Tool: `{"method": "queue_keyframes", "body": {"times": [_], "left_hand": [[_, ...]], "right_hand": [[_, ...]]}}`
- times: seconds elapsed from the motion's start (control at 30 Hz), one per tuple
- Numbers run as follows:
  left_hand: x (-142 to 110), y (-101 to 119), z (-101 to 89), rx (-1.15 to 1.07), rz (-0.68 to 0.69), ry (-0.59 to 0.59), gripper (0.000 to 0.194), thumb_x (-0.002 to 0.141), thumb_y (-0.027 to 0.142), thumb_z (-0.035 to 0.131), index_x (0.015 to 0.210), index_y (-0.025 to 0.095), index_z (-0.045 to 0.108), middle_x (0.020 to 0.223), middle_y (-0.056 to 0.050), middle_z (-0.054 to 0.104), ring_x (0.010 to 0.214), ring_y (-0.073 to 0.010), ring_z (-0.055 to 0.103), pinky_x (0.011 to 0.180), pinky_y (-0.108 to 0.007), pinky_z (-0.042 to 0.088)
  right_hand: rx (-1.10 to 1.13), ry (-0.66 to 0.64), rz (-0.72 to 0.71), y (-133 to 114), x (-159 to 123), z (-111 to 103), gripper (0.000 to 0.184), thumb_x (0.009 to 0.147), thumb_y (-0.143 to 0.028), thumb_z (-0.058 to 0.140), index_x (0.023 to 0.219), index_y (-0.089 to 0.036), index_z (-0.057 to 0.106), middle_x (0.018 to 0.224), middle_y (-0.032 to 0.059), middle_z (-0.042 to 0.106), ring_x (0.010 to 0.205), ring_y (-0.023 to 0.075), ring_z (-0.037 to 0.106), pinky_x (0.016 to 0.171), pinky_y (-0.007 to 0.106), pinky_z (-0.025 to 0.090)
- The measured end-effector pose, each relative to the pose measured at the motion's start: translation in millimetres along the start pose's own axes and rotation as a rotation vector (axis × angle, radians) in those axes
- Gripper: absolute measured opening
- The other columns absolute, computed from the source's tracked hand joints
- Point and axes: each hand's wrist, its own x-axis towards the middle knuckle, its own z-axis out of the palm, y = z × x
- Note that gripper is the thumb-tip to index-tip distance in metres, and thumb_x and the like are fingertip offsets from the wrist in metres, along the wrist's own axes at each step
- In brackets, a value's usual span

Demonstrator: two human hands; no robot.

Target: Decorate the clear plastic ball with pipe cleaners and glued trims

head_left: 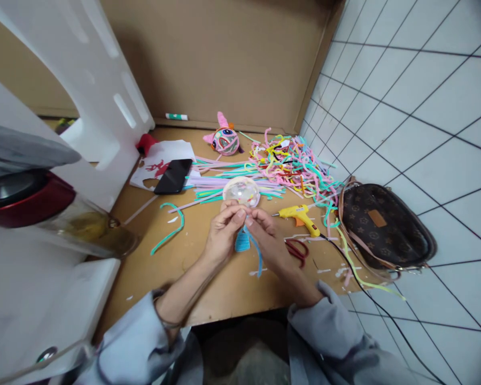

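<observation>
Both hands meet at the middle of the table, fingertips pinched together. My left hand (222, 232) and my right hand (266, 232) are closed on a blue pipe cleaner piece (242, 241), a flat ribbed patch that hangs below the fingers. One loose blue strand trails down beside my right thumb. Just beyond the fingertips lies a round clear dish with a pale rim (225, 188). To the right of my right hand are a yellow glue gun (300, 215) and dark red scissors (300, 251). The fingers hide the upper part of the blue piece.
A tangled heap of coloured pipe cleaners (296, 166) lies at the back right, with straight ones (212, 183) beside it. A pink-eared ball figure (225, 140), a black phone (173, 176), a brown handbag (385, 224) and a glass jug (88, 227) surround the work area. The glue gun's cord (369, 291) runs off right.
</observation>
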Motion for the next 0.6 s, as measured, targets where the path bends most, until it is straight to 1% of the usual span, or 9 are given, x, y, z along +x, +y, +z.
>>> {"method": "queue_keyframes", "body": {"times": [0.1, 0.13, 0.2, 0.27, 0.3, 0.37, 0.43, 0.5, 0.6], "left_hand": [[5.7, 5.4, -4.9, -0.068, -0.061, -0.031, 0.031, 0.068, 0.049, 0.083, 0.074, 0.020, 0.073, 0.057, 0.005, 0.042, 0.048, -0.0065, 0.034, 0.044, -0.019, 0.035], [8.3, 8.7, -7.2, -0.099, -0.034, 0.024, 0.031, 0.068, 0.048, 0.083, 0.074, 0.020, 0.071, 0.054, 0.006, 0.038, 0.046, -0.0060, 0.030, 0.041, -0.018, 0.030], [13.1, 15.6, -11.8, -0.100, 0.092, 0.144, 0.032, 0.066, 0.046, 0.085, 0.072, 0.020, 0.068, 0.056, 0.006, 0.041, 0.049, -0.0056, 0.030, 0.043, -0.017, 0.027], [15.2, 19.8, -14.9, -0.009, 0.163, 0.184, 0.033, 0.068, 0.047, 0.083, 0.072, 0.019, 0.069, 0.053, 0.007, 0.039, 0.049, -0.0063, 0.029, 0.044, -0.018, 0.025], [15.1, 20.2, -15.6, 0.034, 0.159, 0.174, 0.033, 0.070, 0.049, 0.081, 0.074, 0.018, 0.070, 0.053, 0.006, 0.039, 0.049, -0.0068, 0.030, 0.045, -0.019, 0.025], [12.9, 18.2, -15.2, 0.141, 0.155, 0.140, 0.034, 0.073, 0.051, 0.077, 0.075, 0.017, 0.071, 0.056, 0.005, 0.046, 0.050, -0.0073, 0.034, 0.047, -0.020, 0.028], [10.2, 14.3, -13.9, 0.252, 0.128, 0.101, 0.033, 0.070, 0.047, 0.080, 0.073, 0.016, 0.071, 0.060, 0.002, 0.054, 0.054, -0.0085, 0.041, 0.052, -0.021, 0.034], [8.5, 10.4, -13.1, 0.323, 0.102, 0.075, 0.031, 0.065, 0.043, 0.084, 0.068, 0.015, 0.071, 0.062, 0.001, 0.059, 0.059, -0.0104, 0.047, 0.058, -0.022, 0.039], [9.1, 6.6, -14.1, 0.326, 0.125, 0.074, 0.028, 0.068, 0.041, 0.083, 0.067, 0.016, 0.070, 0.063, 0.001, 0.061, 0.062, -0.0111, 0.051, 0.061, -0.023, 0.041]], "right_hand": [[-0.036, -0.049, -0.033, -3.4, -1.3, -4.5, 0.027, 0.088, -0.045, 0.055, 0.076, -0.021, 0.052, 0.069, -0.0019, 0.057, 0.066, 0.0131, 0.053, 0.067, 0.028, 0.044], [-0.038, -0.082, -0.015, -5.1, -1.3, -6.1, 0.027, 0.088, -0.044, 0.056, 0.075, -0.021, 0.051, 0.066, -0.0026, 0.057, 0.061, 0.0119, 0.053, 0.063, 0.027, 0.043], [0.001, -0.126, 0.052, -8.2, -0.1, -9.1, 0.028, 0.085, -0.045, 0.059, 0.075, -0.021, 0.049, 0.064, -0.0034, 0.058, 0.054, 0.0101, 0.053, 0.056, 0.025, 0.043], [0.066, -0.156, 0.111, -10.5, 2.7, -11.1, 0.030, 0.082, -0.047, 0.062, 0.077, -0.021, 0.049, 0.064, -0.0043, 0.058, 0.049, 0.0090, 0.052, 0.051, 0.024, 0.044], [0.096, -0.161, 0.123, -11.4, 4.7, -11.7, 0.031, 0.081, -0.049, 0.062, 0.077, -0.022, 0.048, 0.064, -0.0050, 0.058, 0.047, 0.0082, 0.051, 0.048, 0.023, 0.044], [0.133, -0.163, 0.115, -12.6, 9.3, -12.5, 0.033, 0.079, -0.050, 0.064, 0.078, -0.022, 0.048, 0.063, -0.0067, 0.058, 0.042, 0.0061, 0.046, 0.043, 0.021, 0.042], [0.144, -0.164, 0.120, -13.3, 14.1, -13.1, 0.034, 0.077, -0.051, 0.066, 0.079, -0.021, 0.049, 0.060, -0.0085, 0.056, 0.038, 0.0040, 0.040, 0.038, 0.018, 0.036], [0.153, -0.188, 0.173, -13.1, 18.6, -13.9, 0.035, 0.076, -0.051, 0.067, 0.079, -0.021, 0.048, 0.056, -0.0103, 0.053, 0.034, 0.0027, 0.034, 0.034, 0.016, 0.028], [0.179, -0.260, 0.278, -9.4, 23.9, -15.6, 0.038, 0.074, -0.051, 0.071, 0.075, -0.021, 0.047, 0.049, -0.0116, 0.049, 0.032, 0.0018, 0.029, 0.032, 0.016, 0.019]]}}
